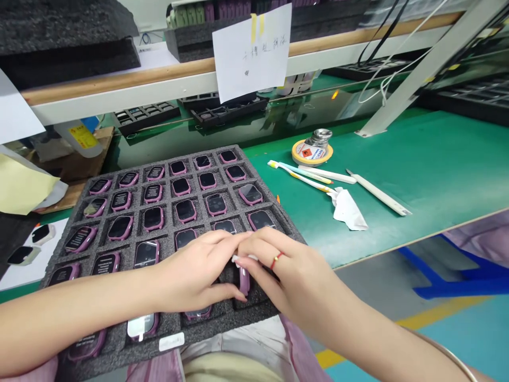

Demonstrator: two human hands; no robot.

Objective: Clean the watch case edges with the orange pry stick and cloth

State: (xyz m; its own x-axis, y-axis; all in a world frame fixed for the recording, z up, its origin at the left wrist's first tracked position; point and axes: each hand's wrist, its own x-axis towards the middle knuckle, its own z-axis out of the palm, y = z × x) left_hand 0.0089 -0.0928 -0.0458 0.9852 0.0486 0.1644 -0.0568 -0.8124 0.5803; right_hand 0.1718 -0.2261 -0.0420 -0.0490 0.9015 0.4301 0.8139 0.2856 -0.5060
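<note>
Both hands meet over the near right part of a dark grey foam tray (170,342). Between them a purple smartwatch (244,282) is tilted on its edge, mostly hidden by fingers. My left hand (194,270) grips it, the thumb along its lower side. My right hand (288,265), with a thin red ring band on one finger, has its fingertips closed at the watch's upper end. The tray's pockets hold several more purple watches (185,210) with dark screens. One watch near the front edge has a film with a white tab (141,326).
Right of the tray lie a toothbrush (302,178), pens, a crumpled tissue (348,209), a white-handled knife (377,193) and a yellow tape roll (312,153) holding a can. Two pale watches (24,255) rest at left. A shelf (159,85) crosses above; a post (413,74) stands right.
</note>
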